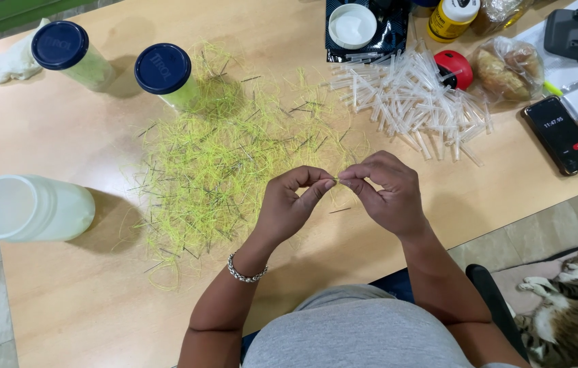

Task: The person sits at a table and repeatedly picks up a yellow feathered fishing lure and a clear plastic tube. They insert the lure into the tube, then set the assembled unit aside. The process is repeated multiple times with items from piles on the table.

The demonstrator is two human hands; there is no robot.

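Both hands meet above the wooden table [84, 293]: left hand [289, 204] and right hand [387, 191] pinch together on a thin yellow-green strand [336, 180] between fingertips. Just left of the grip spreads the wispy strand pile [221, 157]; beyond it, up right, lie clear plastic tubes [411, 102]. Threading seems underway, needing fine alignment.

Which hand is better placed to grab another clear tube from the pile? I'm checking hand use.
Probably the right hand: the clear tube pile lies on its side; the left hand is farther.
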